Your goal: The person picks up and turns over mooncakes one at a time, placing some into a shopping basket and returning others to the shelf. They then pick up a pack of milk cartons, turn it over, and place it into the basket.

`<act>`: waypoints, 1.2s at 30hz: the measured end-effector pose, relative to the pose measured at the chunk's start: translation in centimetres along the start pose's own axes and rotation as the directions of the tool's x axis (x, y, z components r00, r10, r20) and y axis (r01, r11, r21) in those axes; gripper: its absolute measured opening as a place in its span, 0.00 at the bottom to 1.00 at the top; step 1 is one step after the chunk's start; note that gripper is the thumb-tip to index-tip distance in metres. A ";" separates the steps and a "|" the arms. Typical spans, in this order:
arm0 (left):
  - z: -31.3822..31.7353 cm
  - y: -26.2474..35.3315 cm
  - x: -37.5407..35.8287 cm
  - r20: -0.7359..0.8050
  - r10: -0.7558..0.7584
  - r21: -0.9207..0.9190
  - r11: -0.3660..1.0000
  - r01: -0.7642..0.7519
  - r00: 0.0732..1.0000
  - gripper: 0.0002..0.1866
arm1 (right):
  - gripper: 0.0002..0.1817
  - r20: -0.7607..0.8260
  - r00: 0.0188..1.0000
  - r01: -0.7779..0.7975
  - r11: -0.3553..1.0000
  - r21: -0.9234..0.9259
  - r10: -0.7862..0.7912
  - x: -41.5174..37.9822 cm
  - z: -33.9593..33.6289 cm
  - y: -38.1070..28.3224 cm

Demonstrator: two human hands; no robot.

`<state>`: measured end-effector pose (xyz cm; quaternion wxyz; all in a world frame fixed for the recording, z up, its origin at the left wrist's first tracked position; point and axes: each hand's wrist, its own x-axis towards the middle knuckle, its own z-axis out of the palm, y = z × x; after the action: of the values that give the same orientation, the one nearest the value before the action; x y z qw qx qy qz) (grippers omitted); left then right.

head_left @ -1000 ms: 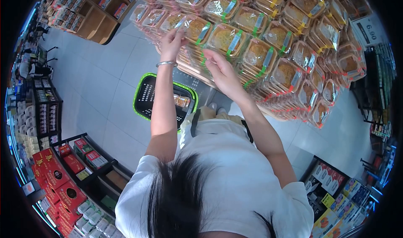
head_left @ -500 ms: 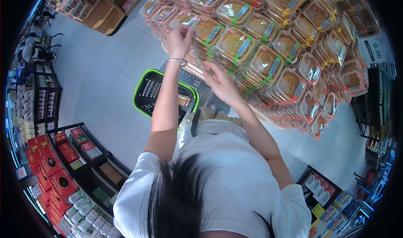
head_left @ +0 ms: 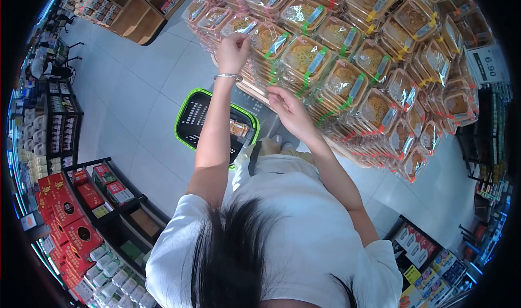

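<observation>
Reaching forward with both arms, the person held two bare hands beside a heap of film-wrapped food packs (head_left: pixel 309 58). The left hand (head_left: pixel 233 54), with a silver bangle (head_left: pixel 228 77) at its wrist, was at the left side of the heap, overlapping the nearest stacks in the view. Its fingers were curled inward, and whether they gripped anything could not be told. The right hand (head_left: pixel 291 112) was lower and nearer the body, just beside the front stacks. Its fingers were loosely bent and pointed toward the left; whether they pinched any of the clear film could not be made out either.

The packs stood in tight stacks above the pale edge of a worktop (head_left: pixel 254 90), with green tape on the nearer ones, and yellow and red tape farther right. A price sign (head_left: pixel 484 65) reading 6.90 was at the heap's right end. Below the left forearm was a black basket (head_left: pixel 177 124) with a bright green rim, partly hidden by that arm, and a small wrapped item (head_left: pixel 239 129) lay inside it. Red boxes (head_left: pixel 70 205) filled a display at the lower left, across the tiled floor (head_left: pixel 135 102).
</observation>
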<state>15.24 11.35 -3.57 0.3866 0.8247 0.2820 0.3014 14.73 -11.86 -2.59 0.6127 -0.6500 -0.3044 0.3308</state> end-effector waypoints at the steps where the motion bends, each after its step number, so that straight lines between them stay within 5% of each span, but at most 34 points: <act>1: 0.0 0.3 -0.2 0.000 -0.001 0.001 1.000 0.001 1.000 0.08 | 0.19 0.004 1.000 -0.020 1.000 0.012 0.020 0.1 0.0 0.1; 6: -0.5 1.1 -1.1 -0.066 0.252 0.293 0.930 -0.223 0.965 0.12 | 0.16 -0.012 0.999 -0.034 0.999 0.011 0.034 0.2 -0.1 -0.1; 10: -0.6 1.3 -2.2 -0.044 0.207 0.248 0.950 -0.190 0.977 0.17 | 0.16 -0.011 0.999 -0.035 0.998 0.048 0.035 0.0 -0.5 -0.2; 18: -1.4 2.8 -3.9 0.093 0.408 0.390 0.824 -0.410 0.908 0.29 | 0.16 -0.006 0.997 -0.071 0.996 0.060 0.071 -0.3 -1.2 -0.1; 28: -0.2 2.6 -4.2 0.068 0.363 0.311 0.877 -0.365 0.929 0.30 | 0.15 -0.045 0.993 -0.105 0.985 0.134 0.112 -1.7 -1.7 0.0; 36: -1.4 2.6 -7.8 -0.171 0.375 0.086 0.927 -0.366 0.911 0.24 | 0.15 -0.007 0.991 -0.135 0.988 0.072 0.136 -2.1 -0.8 0.9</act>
<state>9.67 5.17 -2.95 0.2731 0.8415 0.1628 0.4367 14.15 -14.04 -3.39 0.6134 -0.6489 -0.2441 0.3784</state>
